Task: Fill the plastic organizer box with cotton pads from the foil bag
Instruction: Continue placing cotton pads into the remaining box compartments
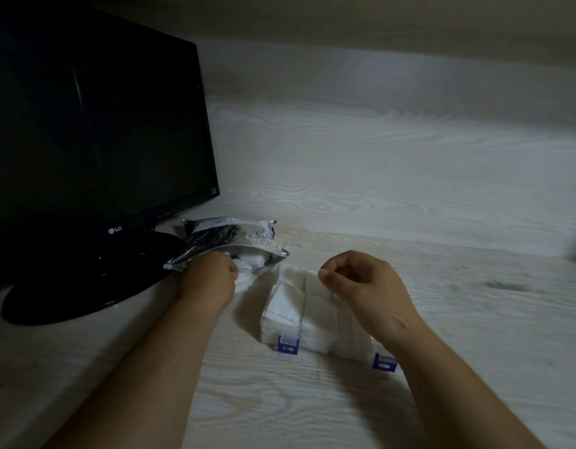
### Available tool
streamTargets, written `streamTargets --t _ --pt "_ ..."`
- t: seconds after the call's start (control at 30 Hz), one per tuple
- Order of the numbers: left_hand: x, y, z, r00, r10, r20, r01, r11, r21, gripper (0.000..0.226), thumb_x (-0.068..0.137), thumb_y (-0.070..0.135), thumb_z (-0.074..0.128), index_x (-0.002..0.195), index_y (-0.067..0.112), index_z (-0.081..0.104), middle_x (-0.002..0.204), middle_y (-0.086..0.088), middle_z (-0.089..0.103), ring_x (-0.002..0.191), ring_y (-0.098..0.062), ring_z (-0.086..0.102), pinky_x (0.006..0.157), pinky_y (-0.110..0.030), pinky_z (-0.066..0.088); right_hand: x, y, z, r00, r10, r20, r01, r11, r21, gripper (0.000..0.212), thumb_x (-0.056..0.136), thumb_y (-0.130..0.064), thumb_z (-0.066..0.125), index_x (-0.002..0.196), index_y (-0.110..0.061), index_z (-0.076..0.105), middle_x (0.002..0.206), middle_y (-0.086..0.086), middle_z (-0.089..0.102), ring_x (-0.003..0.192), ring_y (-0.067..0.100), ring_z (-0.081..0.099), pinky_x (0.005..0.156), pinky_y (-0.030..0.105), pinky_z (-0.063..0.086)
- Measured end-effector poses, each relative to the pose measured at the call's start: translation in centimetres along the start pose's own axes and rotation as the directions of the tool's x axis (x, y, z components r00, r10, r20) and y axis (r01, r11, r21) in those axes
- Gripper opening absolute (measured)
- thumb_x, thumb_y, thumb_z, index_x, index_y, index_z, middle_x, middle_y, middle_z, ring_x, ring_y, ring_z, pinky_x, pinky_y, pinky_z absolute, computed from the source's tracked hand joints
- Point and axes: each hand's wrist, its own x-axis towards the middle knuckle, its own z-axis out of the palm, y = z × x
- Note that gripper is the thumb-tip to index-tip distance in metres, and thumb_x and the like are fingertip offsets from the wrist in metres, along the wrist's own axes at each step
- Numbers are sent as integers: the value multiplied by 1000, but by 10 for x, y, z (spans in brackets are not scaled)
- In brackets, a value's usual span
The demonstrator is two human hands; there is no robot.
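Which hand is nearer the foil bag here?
Left. The left hand is at the open mouth of the foil bag; the right hand hovers apart, over the organizer box.

l hand (pixel 212 280) fwd, back up, fingers curled under, tips hidden, grip unclear. r hand (pixel 361 280) hovers, fingers loosely curled, thumb out, holds nothing. 2 forearms bare.

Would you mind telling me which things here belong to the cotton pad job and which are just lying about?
Part of the job: foil bag, left hand at its mouth, plastic organizer box, cotton pads inside it, right hand above it.
Just lying about: monitor, standing on the desk.
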Motion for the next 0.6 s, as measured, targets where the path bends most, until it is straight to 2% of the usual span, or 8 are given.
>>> streamTargets --t 0.1,0.17,0.3,0.37,0.47,0.6 --pt "0 3 0 999 -35 -6 36 994 101 29 88 5 60 115 11 67 118 -14 66 112 -32 60 95 -40 50 1 0 0 1000 -1 -2 1 1000 -1 7 85 -26 71 79 -22 70 62 -12 65 57 -2 56 61 20 45" --pt "0 7 1 997 -75 -7 75 982 175 36 90 8 58 126 11 60 130 -15 59 120 -33 55 98 -40 47 0 1 1 1000 3 -2 -3 1000 8 7 85 -25 71 79 -22 70 62 -12 64 57 -2 55 60 19 45" --pt "-5 10 -1 993 -57 -102 76 979 188 23 91 10 53 110 12 66 117 -13 65 109 -32 61 84 -39 51 0 0 0 1000 2 -5 -2 1000 2 8 86 -26 71 79 -23 70 62 -14 64 56 -3 56 59 17 44" --pt "-8 10 -5 986 -44 -160 79 972 219 25 91 13 52 112 18 66 119 -9 64 109 -29 61 81 -37 50 0 0 0 1000 3 -12 -3 1000 -1 8 86 -27 71 79 -23 70 62 -14 65 56 -3 56 59 18 44" --pt "-11 13 -10 968 0 -249 61 970 235 28 92 17 50 116 22 62 121 -5 59 110 -26 58 81 -35 48 0 0 0 1000 6 -19 -6 1000 2 8 85 -27 71 79 -23 70 63 -12 65 57 -2 56 60 21 46" --pt "-17 15 -15 936 46 -348 34 974 223 25 87 21 57 111 22 63 118 -6 58 114 -29 49 86 -39 45 0 1 0 1000 10 -24 -9 1000 4 8 85 -27 71 79 -23 70 65 -10 67 59 0 58 63 24 49"
